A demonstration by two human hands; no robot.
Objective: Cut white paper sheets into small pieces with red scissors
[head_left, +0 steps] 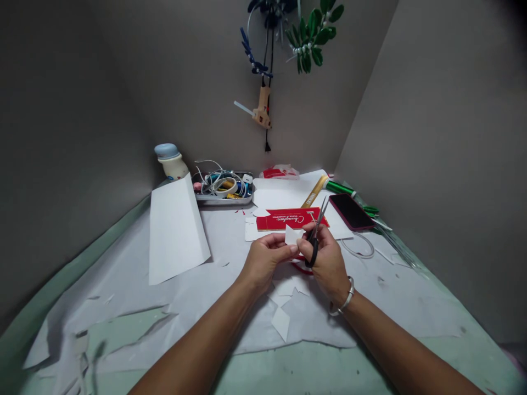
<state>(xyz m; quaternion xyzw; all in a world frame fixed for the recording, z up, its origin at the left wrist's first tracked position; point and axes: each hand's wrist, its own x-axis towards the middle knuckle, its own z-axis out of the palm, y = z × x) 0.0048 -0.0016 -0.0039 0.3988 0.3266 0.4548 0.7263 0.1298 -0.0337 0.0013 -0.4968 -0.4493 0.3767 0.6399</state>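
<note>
A small white paper piece (291,235) is pinched in my left hand (265,258), just in front of a red cigarette packet card (284,219). My right hand (329,263) grips black-handled scissors (315,241), their blades pointing up and away from me. The right thumb also comes up against the paper's lower right side. Below my hands, cut white paper scraps (281,323) lie on the covering sheet, one of them diamond-shaped. Part of a red curved item (302,269) shows under my hands; the rest is hidden.
A folded white sheet (175,236) stands at left, near a blue-capped bottle (171,162). Behind is a metal tray (224,202) of cords and tape. At right lie a phone (351,212) and green roll (340,188). A glue gun (262,109) hangs on the wall.
</note>
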